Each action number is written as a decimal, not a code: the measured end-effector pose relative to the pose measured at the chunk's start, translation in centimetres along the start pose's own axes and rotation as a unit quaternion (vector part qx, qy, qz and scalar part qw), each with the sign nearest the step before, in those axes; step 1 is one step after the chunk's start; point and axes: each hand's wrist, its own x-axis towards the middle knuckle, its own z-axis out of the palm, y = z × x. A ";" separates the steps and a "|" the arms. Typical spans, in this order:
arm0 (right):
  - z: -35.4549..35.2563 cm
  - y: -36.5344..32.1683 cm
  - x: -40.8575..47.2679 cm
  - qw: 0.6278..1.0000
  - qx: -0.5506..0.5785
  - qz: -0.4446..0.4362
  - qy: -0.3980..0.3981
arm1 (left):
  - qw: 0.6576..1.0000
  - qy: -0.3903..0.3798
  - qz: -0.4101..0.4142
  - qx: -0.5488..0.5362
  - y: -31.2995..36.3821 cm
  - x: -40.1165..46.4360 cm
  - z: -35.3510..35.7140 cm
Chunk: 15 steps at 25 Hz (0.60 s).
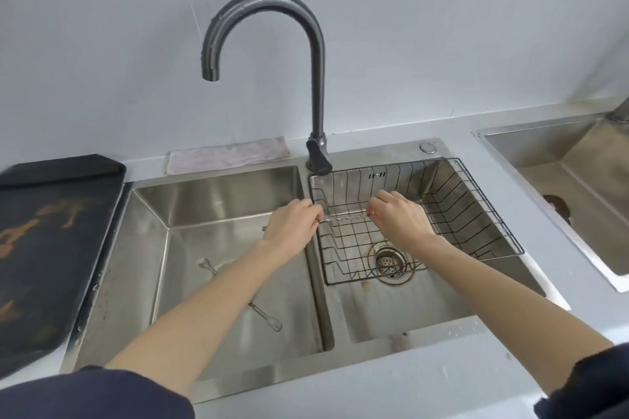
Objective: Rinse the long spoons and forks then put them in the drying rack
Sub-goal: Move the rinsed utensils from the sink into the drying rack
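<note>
Dark sleeves (95, 391) at bottom edge, bare forearms reaching fwd. Left hand (294, 226) and right hand (400, 218) each pinch one end of a thin twisted-handle metal utensil (343, 218), held level over the black wire drying rack (476, 211) in the right steel basin (425, 309). Small steel spoon (207, 265) and small steel fork (269, 316) lie in the left basin (218, 194), partly behind left forearm. No water visible from the grey gooseneck tap (316, 78).

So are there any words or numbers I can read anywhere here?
None can be read.
Black tray: orange-brown marks, maybe letters, too blurred to read.
Back wall of the right basin: small dark slots, openings and not text.
</note>
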 end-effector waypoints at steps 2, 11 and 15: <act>-0.3 2.0 -0.2 1.000 -0.001 0.006 -0.013 | 1.000 -0.004 0.002 -0.003 1.6 1.3 0.7; 0.6 9.9 0.8 0.997 0.023 0.045 -0.059 | 0.999 -0.040 0.014 0.004 6.9 6.9 3.6; 1.7 11.7 1.8 0.995 0.034 0.051 -0.079 | 0.997 -0.071 0.002 0.002 7.4 8.8 4.8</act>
